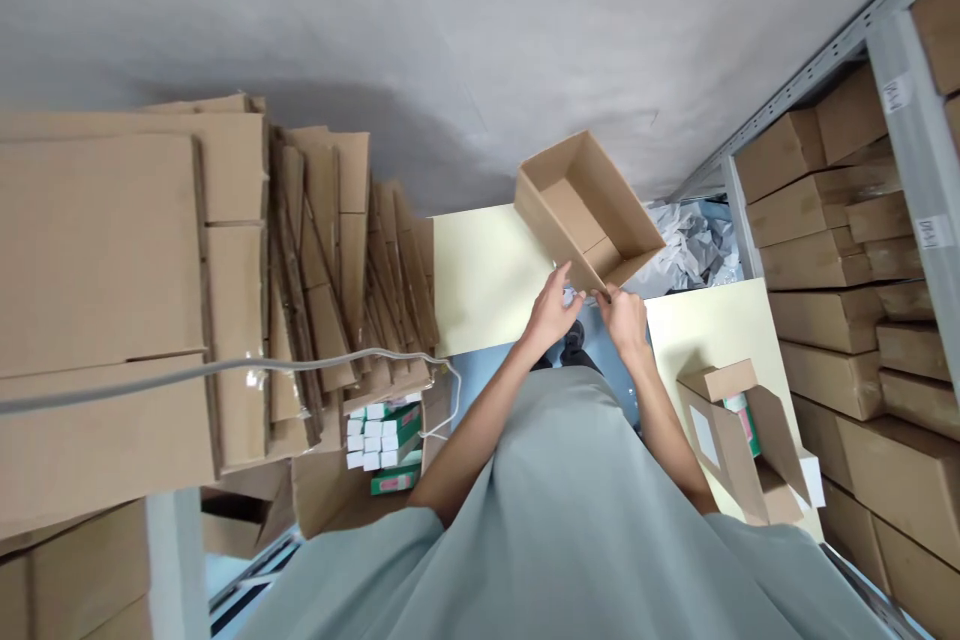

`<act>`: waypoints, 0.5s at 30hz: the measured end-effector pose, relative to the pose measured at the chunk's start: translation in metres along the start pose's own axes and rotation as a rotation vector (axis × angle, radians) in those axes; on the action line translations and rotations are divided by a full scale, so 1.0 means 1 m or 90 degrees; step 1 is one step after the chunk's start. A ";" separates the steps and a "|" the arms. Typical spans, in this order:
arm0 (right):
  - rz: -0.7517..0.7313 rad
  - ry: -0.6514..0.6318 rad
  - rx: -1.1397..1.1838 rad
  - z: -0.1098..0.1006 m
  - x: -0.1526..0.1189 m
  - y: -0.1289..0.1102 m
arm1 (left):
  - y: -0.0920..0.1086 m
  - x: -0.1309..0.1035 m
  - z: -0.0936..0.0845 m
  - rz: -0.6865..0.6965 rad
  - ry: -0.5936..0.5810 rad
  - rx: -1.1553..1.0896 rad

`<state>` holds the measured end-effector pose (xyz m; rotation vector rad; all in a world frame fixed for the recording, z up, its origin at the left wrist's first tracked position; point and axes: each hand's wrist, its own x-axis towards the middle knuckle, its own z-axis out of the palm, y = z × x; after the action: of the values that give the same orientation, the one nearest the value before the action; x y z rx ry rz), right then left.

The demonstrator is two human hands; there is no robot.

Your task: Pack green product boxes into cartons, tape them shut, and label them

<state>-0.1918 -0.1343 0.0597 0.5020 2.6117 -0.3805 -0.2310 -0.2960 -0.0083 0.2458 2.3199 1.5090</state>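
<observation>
An open cardboard box is tilted above the pale yellow tabletop, its inside facing up. My right hand pinches the box's near corner between thumb and fingers. At the near-left wall of the same box, my left hand has its fingers against the cardboard, with the thumb pointing towards the right hand. The inside of the box shows bare walls and a seam across its bottom.
Flattened cartons stand packed at left, crossed by a grey cable. Below is a carton of green-white small boxes. Crumpled paper lies behind. At right are another open box and shelved cartons.
</observation>
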 end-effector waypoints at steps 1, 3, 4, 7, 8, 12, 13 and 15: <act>0.006 0.004 0.015 -0.002 0.001 0.002 | 0.006 0.002 0.006 0.021 -0.028 0.001; 0.024 0.002 0.039 -0.004 0.008 0.003 | 0.015 0.000 0.016 0.054 -0.069 0.004; 0.035 -0.001 0.047 -0.005 0.013 0.003 | 0.018 -0.002 0.019 0.065 -0.078 0.005; 0.050 -0.015 0.067 -0.004 0.036 0.000 | 0.016 -0.014 0.021 0.065 -0.068 0.009; 0.046 -0.024 0.072 -0.003 0.044 -0.001 | 0.014 -0.019 0.019 0.054 -0.058 0.014; 0.016 -0.083 0.049 0.004 0.065 -0.007 | -0.003 -0.040 0.005 -0.026 0.002 0.029; 0.008 -0.098 0.037 0.006 0.066 -0.008 | -0.007 -0.046 0.002 -0.050 0.021 0.027; -0.011 -0.121 0.020 0.010 0.062 -0.009 | -0.014 -0.058 -0.003 -0.091 0.061 0.017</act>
<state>-0.2437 -0.1280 0.0232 0.4324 2.4309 -0.4533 -0.1780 -0.3240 -0.0080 0.0146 2.3770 1.4490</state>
